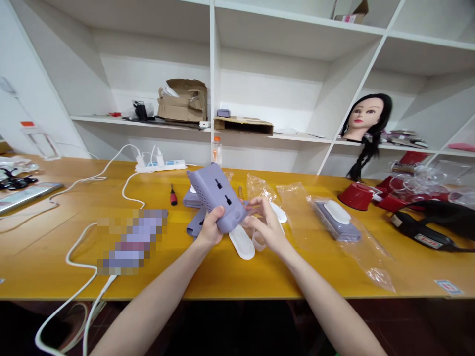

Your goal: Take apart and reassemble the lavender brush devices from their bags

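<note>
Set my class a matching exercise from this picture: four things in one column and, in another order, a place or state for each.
Things:
1. lavender plastic casing
2. red-handled screwdriver
3. mannequin head
4. power strip

Places or states:
A. holding white plugs
B. standing on a white shelf
C. held by the left hand
D. lying loose on the yellow tabletop

Pairs: 1-C, 2-D, 3-B, 4-A

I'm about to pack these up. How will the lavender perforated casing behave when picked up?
The lavender plastic casing is probably stiff: it keeps its boxy shape against the left hand and right hand. Holes and slots in its wall suggest a hollow shell, likely light for its size. Its smooth surface might slip slightly.
</note>
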{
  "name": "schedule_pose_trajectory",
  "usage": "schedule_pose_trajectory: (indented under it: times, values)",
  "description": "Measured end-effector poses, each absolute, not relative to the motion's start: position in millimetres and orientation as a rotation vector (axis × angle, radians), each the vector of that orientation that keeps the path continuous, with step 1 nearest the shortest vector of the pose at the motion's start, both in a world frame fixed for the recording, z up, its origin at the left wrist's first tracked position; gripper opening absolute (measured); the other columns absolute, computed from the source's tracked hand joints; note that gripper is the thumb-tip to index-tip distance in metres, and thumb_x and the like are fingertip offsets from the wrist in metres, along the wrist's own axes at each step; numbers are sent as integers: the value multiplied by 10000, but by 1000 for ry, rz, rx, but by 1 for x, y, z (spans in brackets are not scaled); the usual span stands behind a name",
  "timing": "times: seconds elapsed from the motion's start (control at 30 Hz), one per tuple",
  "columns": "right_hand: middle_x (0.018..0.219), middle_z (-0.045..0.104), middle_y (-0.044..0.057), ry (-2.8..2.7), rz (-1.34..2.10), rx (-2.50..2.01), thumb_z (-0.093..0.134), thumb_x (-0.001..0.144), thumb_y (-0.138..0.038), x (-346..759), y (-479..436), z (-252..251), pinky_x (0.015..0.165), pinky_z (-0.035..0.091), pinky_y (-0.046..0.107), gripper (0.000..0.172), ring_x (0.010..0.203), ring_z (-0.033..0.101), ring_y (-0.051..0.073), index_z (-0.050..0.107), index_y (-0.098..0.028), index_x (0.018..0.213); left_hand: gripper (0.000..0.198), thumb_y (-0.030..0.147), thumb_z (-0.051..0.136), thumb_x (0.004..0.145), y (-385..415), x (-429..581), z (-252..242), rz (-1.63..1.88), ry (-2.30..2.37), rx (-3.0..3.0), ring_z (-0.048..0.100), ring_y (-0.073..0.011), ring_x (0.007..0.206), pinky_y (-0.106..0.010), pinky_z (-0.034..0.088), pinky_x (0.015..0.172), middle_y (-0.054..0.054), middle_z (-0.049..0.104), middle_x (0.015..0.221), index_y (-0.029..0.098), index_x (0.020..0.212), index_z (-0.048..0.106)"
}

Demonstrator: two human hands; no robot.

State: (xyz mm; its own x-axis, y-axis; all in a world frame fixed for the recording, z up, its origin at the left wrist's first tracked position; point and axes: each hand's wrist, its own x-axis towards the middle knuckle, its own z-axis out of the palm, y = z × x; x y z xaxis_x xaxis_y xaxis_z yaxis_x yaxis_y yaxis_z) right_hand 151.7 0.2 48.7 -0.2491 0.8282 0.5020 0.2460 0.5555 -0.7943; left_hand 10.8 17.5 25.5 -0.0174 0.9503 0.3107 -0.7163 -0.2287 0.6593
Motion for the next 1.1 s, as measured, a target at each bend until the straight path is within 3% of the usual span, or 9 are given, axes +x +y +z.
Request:
schedule_pose_trajectory:
  times: [0.07,0.17,0.3,0.47,0.63,0.73,0.9,1.1]
  values:
    - [820,561,-9,-1637,1179,-928,579,712,-330,153,3,56,563,425,249,259,668,567,130,401,-224,867,429,391,674,535,18,10,23,1537,366,928,643,-316,879,-432,499,795,-104,701,830,132,875,633]
    - [712,580,-29,-1501,1583,-949,641,669,-309,154,8,56,516,412,210,311,591,606,120,412,-212,855,466,417,665,549,17,11,20,1481,356,1038,641,-312,846,-409,517,723,-122,697,860,118,905,642]
    - [702,633,5,-1419,1881,-834,663,614,-258,154,10,47,486,441,200,373,583,655,153,477,-177,927,596,457,647,565,16,10,17,1408,328,1117,649,-289,757,-322,508,515,-133,689,922,123,1056,601]
    - [715,656,9,-1379,2014,-747,692,588,-202,156,7,41,503,479,218,507,571,675,184,464,-171,1040,717,489,632,583,12,10,11,1196,248,1134,591,-192,435,-251,368,275,-158,672,988,135,1198,528]
    - [747,663,-8,-1379,2024,-713,714,576,-158,158,4,41,465,452,211,614,527,662,171,418,-222,1111,802,510,690,549,5,8,13,1110,253,1110,630,-253,492,-290,412,290,-184,661,1010,171,1248,492]
    - [636,632,-35,-1375,2010,-681,717,554,-162,153,2,42,433,454,233,476,443,609,150,477,-202,963,810,525,724,498,1,8,18,1094,259,1069,658,-305,603,-289,441,309,-169,673,943,193,1205,509]
    - [533,589,-42,-1348,1919,-661,685,531,-161,147,0,39,327,428,210,339,399,532,120,499,-181,813,735,539,719,465,-5,13,24,1157,282,1028,646,-299,577,-343,481,351,-170,670,936,173,1088,586]
    - [447,558,-52,-1322,1963,-597,655,549,-186,148,4,32,254,297,155,213,258,403,60,506,-161,699,710,524,732,480,-3,15,22,1271,324,985,610,-407,943,-496,536,696,-162,672,983,172,1082,599]
